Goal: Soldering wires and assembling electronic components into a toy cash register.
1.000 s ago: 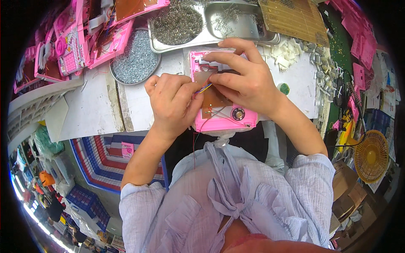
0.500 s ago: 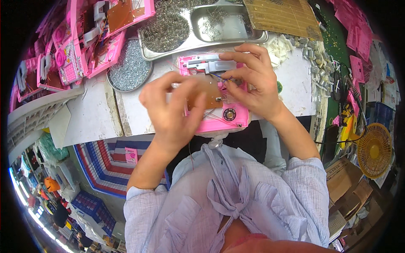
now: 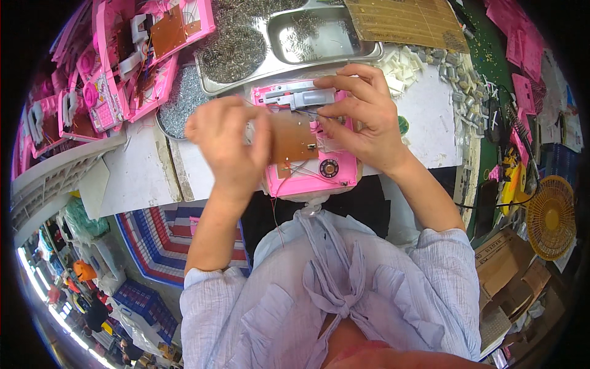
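A pink plastic casing (image 3: 307,182) lies at the table's front edge, holding a brown circuit board (image 3: 291,140), a grey plastic mechanism (image 3: 312,98), thin wires and a round black speaker-like part (image 3: 329,168). My right hand (image 3: 362,117) is over the casing's right side, thumb and forefinger pinched on a thin dark wire (image 3: 305,111) beside the board. To the left of the board, my left hand (image 3: 230,138) is raised and smeared by motion; whether its fingers hold anything cannot be made out.
A round dish of small screws (image 3: 179,101) stands at the back left, beside a steel tray (image 3: 289,61) of small metal parts. Several pink casings (image 3: 114,98) are stacked at the left. White plastic pieces (image 3: 399,71) lie behind my right hand. A yellow fan (image 3: 551,216) stands at right.
My left hand has moved left, away from the board, uncovering more of the casing's lower left. My right hand keeps its pinch by the wire. The whole view has shifted slightly.
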### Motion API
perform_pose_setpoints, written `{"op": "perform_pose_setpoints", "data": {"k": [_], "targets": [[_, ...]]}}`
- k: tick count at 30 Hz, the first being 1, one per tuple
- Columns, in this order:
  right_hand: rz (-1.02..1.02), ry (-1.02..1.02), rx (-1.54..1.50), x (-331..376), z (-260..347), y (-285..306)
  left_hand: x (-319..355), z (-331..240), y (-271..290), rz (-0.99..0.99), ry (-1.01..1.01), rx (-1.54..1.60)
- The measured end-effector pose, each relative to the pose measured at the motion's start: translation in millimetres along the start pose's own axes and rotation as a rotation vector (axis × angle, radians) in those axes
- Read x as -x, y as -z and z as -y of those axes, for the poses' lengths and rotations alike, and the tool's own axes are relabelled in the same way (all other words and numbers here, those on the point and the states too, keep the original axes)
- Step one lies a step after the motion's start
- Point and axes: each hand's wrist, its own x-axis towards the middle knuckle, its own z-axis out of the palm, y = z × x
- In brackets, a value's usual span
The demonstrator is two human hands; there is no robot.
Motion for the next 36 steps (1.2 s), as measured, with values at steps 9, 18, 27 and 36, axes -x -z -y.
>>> {"op": "perform_pose_setpoints", "data": {"k": [9, 18, 27, 36], "targets": [[-0.037, -0.121, -0.070, 7.8, 2.2, 3.4, 0.2, -57.0, 9.4, -0.024, 0.185, 0.354], [-0.051, -0.190, -0.189, 12.6, -0.6, 7.3, -23.1, -48.7, -12.5, 0.406, 0.551, 0.753], [-0.120, -0.102, -0.005, 14.7, 3.0, 8.0, -25.0, -43.7, -13.3, 0.391, 0.417, 0.720], [-0.989, -0.797, -0.137, 145.4, -21.1, 177.5, -18.9, -45.7, -15.5, 0.307, 0.183, 0.516]]}}
